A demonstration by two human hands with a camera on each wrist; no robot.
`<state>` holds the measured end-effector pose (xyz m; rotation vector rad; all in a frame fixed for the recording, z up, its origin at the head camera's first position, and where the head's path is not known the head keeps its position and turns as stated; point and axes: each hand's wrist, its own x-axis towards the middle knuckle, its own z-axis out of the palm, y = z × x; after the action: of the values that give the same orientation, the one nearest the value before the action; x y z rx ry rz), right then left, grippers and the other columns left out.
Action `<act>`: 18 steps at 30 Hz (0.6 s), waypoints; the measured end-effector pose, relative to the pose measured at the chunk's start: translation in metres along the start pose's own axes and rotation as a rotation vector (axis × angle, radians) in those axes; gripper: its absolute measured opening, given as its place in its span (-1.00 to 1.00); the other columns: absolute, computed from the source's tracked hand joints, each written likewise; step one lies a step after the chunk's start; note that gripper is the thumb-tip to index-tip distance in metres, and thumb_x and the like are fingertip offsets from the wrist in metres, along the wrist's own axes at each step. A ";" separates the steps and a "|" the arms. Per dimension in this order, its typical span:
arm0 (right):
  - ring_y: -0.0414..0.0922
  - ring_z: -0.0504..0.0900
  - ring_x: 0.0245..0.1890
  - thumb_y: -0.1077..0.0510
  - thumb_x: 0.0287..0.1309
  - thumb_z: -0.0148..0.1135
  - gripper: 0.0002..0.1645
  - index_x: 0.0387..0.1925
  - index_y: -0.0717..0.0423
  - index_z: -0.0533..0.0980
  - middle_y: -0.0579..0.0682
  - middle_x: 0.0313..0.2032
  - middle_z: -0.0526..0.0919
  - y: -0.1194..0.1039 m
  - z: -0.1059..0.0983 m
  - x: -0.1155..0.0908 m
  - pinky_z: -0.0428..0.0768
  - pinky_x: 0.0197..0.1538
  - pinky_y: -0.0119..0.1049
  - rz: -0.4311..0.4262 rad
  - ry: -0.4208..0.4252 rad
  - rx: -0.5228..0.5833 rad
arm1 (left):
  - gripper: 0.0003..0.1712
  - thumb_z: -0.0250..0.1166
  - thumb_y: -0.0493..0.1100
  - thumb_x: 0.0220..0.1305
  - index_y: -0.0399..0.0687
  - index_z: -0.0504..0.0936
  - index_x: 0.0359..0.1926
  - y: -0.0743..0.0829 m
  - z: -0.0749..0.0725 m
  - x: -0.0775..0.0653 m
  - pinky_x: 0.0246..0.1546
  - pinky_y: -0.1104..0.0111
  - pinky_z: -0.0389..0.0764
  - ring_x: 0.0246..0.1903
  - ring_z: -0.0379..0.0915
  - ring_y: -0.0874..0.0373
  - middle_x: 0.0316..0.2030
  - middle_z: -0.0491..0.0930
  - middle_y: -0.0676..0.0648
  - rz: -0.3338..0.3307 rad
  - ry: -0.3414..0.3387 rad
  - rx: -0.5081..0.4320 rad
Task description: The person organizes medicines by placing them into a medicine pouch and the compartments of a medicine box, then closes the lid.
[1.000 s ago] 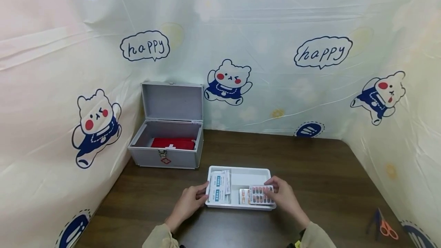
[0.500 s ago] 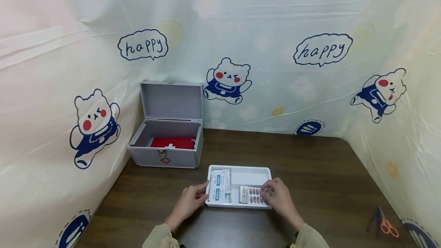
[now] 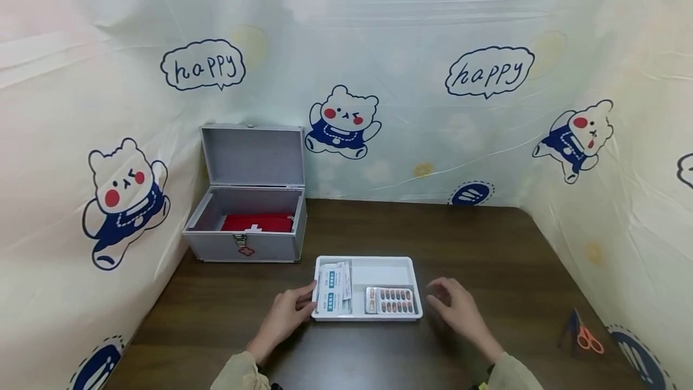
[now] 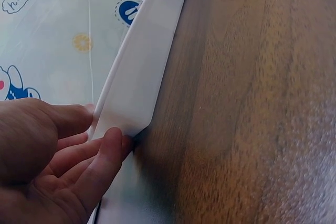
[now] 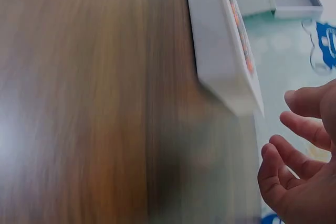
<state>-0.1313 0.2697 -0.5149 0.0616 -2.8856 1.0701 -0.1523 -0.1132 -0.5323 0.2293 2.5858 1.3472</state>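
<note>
A white tray (image 3: pixel 383 270) lies on the brown table. In its left part are several white packets with blue print (image 3: pixel 332 290); blister packs of capsules (image 3: pixel 396 302) lie in its lower right compartment. My left hand (image 3: pixel 283 318) holds the tray's left end, the thumb at the rim and fingertips against the lower corner in the left wrist view. Just right of the tray, my right hand (image 3: pixel 460 312) is apart from it, fingers loosely bent and holding nothing. The right wrist view shows a gap between that hand (image 5: pixel 304 150) and the tray's corner (image 5: pixel 239 95).
An open silver case (image 3: pixel 246 248) with a red cross stands at the back left, a red pouch (image 3: pixel 260 222) inside. Orange-handled scissors (image 3: pixel 589 339) lie at the table's right, beside a dark thin object. Patterned sheeting (image 3: pixel 346 29) rises behind and at both sides.
My right hand has let go of the capsule blister pack, which now lies in the compartment, and has moved right, off the tray. My left hand stays at the tray. The head view has shifted slightly.
</note>
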 end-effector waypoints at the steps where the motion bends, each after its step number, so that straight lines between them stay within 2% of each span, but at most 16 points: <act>1: -0.18 0.59 -0.21 0.20 0.18 0.38 -0.76 -0.10 0.05 0.61 -0.06 -0.22 0.63 0.006 -0.006 -0.002 0.63 -0.16 -0.28 -0.014 0.016 -0.017 | -0.38 0.36 -0.27 0.27 -0.24 0.46 0.34 0.000 0.000 0.000 -0.13 0.21 0.73 0.02 0.67 -0.04 0.22 0.54 -0.34 -0.004 -0.003 0.002; 4: -0.13 0.61 -0.24 0.22 0.17 0.39 -0.77 -0.12 0.11 0.61 -0.03 -0.25 0.65 0.027 -0.025 -0.008 0.62 -0.20 -0.29 -0.050 0.069 -0.070 | -0.38 0.37 -0.26 0.27 -0.23 0.46 0.34 -0.001 0.000 0.001 -0.13 0.21 0.73 0.03 0.67 -0.04 0.22 0.54 -0.33 -0.009 -0.007 0.000; 6: -0.09 0.62 -0.24 0.20 0.19 0.37 -0.75 -0.10 0.16 0.60 0.01 -0.24 0.67 0.042 -0.041 -0.013 0.62 -0.22 -0.27 -0.032 0.088 -0.104 | -0.38 0.36 -0.26 0.27 -0.23 0.46 0.34 -0.001 0.001 0.002 -0.12 0.21 0.73 0.03 0.67 -0.04 0.22 0.55 -0.32 -0.005 -0.008 0.001; 12: 0.10 0.66 -0.24 0.13 0.28 0.28 -0.63 -0.03 0.35 0.53 0.27 -0.21 0.70 0.090 -0.094 -0.022 0.59 -0.23 -0.09 0.178 0.083 -0.174 | -0.37 0.36 -0.25 0.28 -0.23 0.44 0.35 -0.002 0.001 0.002 -0.13 0.19 0.73 0.03 0.67 -0.04 0.21 0.55 -0.32 -0.014 -0.021 0.001; 16: 0.24 0.63 -0.25 0.13 0.26 0.23 -0.56 -0.04 0.47 0.48 0.42 -0.19 0.65 0.126 -0.119 -0.030 0.55 -0.28 -0.04 0.285 0.129 -0.250 | -0.38 0.36 -0.25 0.28 -0.23 0.44 0.35 -0.002 0.000 0.001 -0.11 0.17 0.73 0.04 0.66 -0.05 0.22 0.55 -0.31 -0.019 -0.023 0.003; 18: 0.32 0.59 -0.21 0.13 0.24 0.22 -0.52 -0.03 0.51 0.45 0.49 -0.17 0.60 0.140 -0.128 -0.037 0.53 -0.26 0.05 0.353 0.146 -0.282 | -0.38 0.35 -0.25 0.29 -0.23 0.44 0.35 -0.002 0.000 0.000 -0.09 0.17 0.72 0.04 0.66 -0.05 0.21 0.56 -0.31 -0.016 -0.025 0.006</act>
<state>-0.0970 0.4603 -0.5119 -0.5323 -2.9417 0.6542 -0.1530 -0.1147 -0.5339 0.2238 2.5664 1.3225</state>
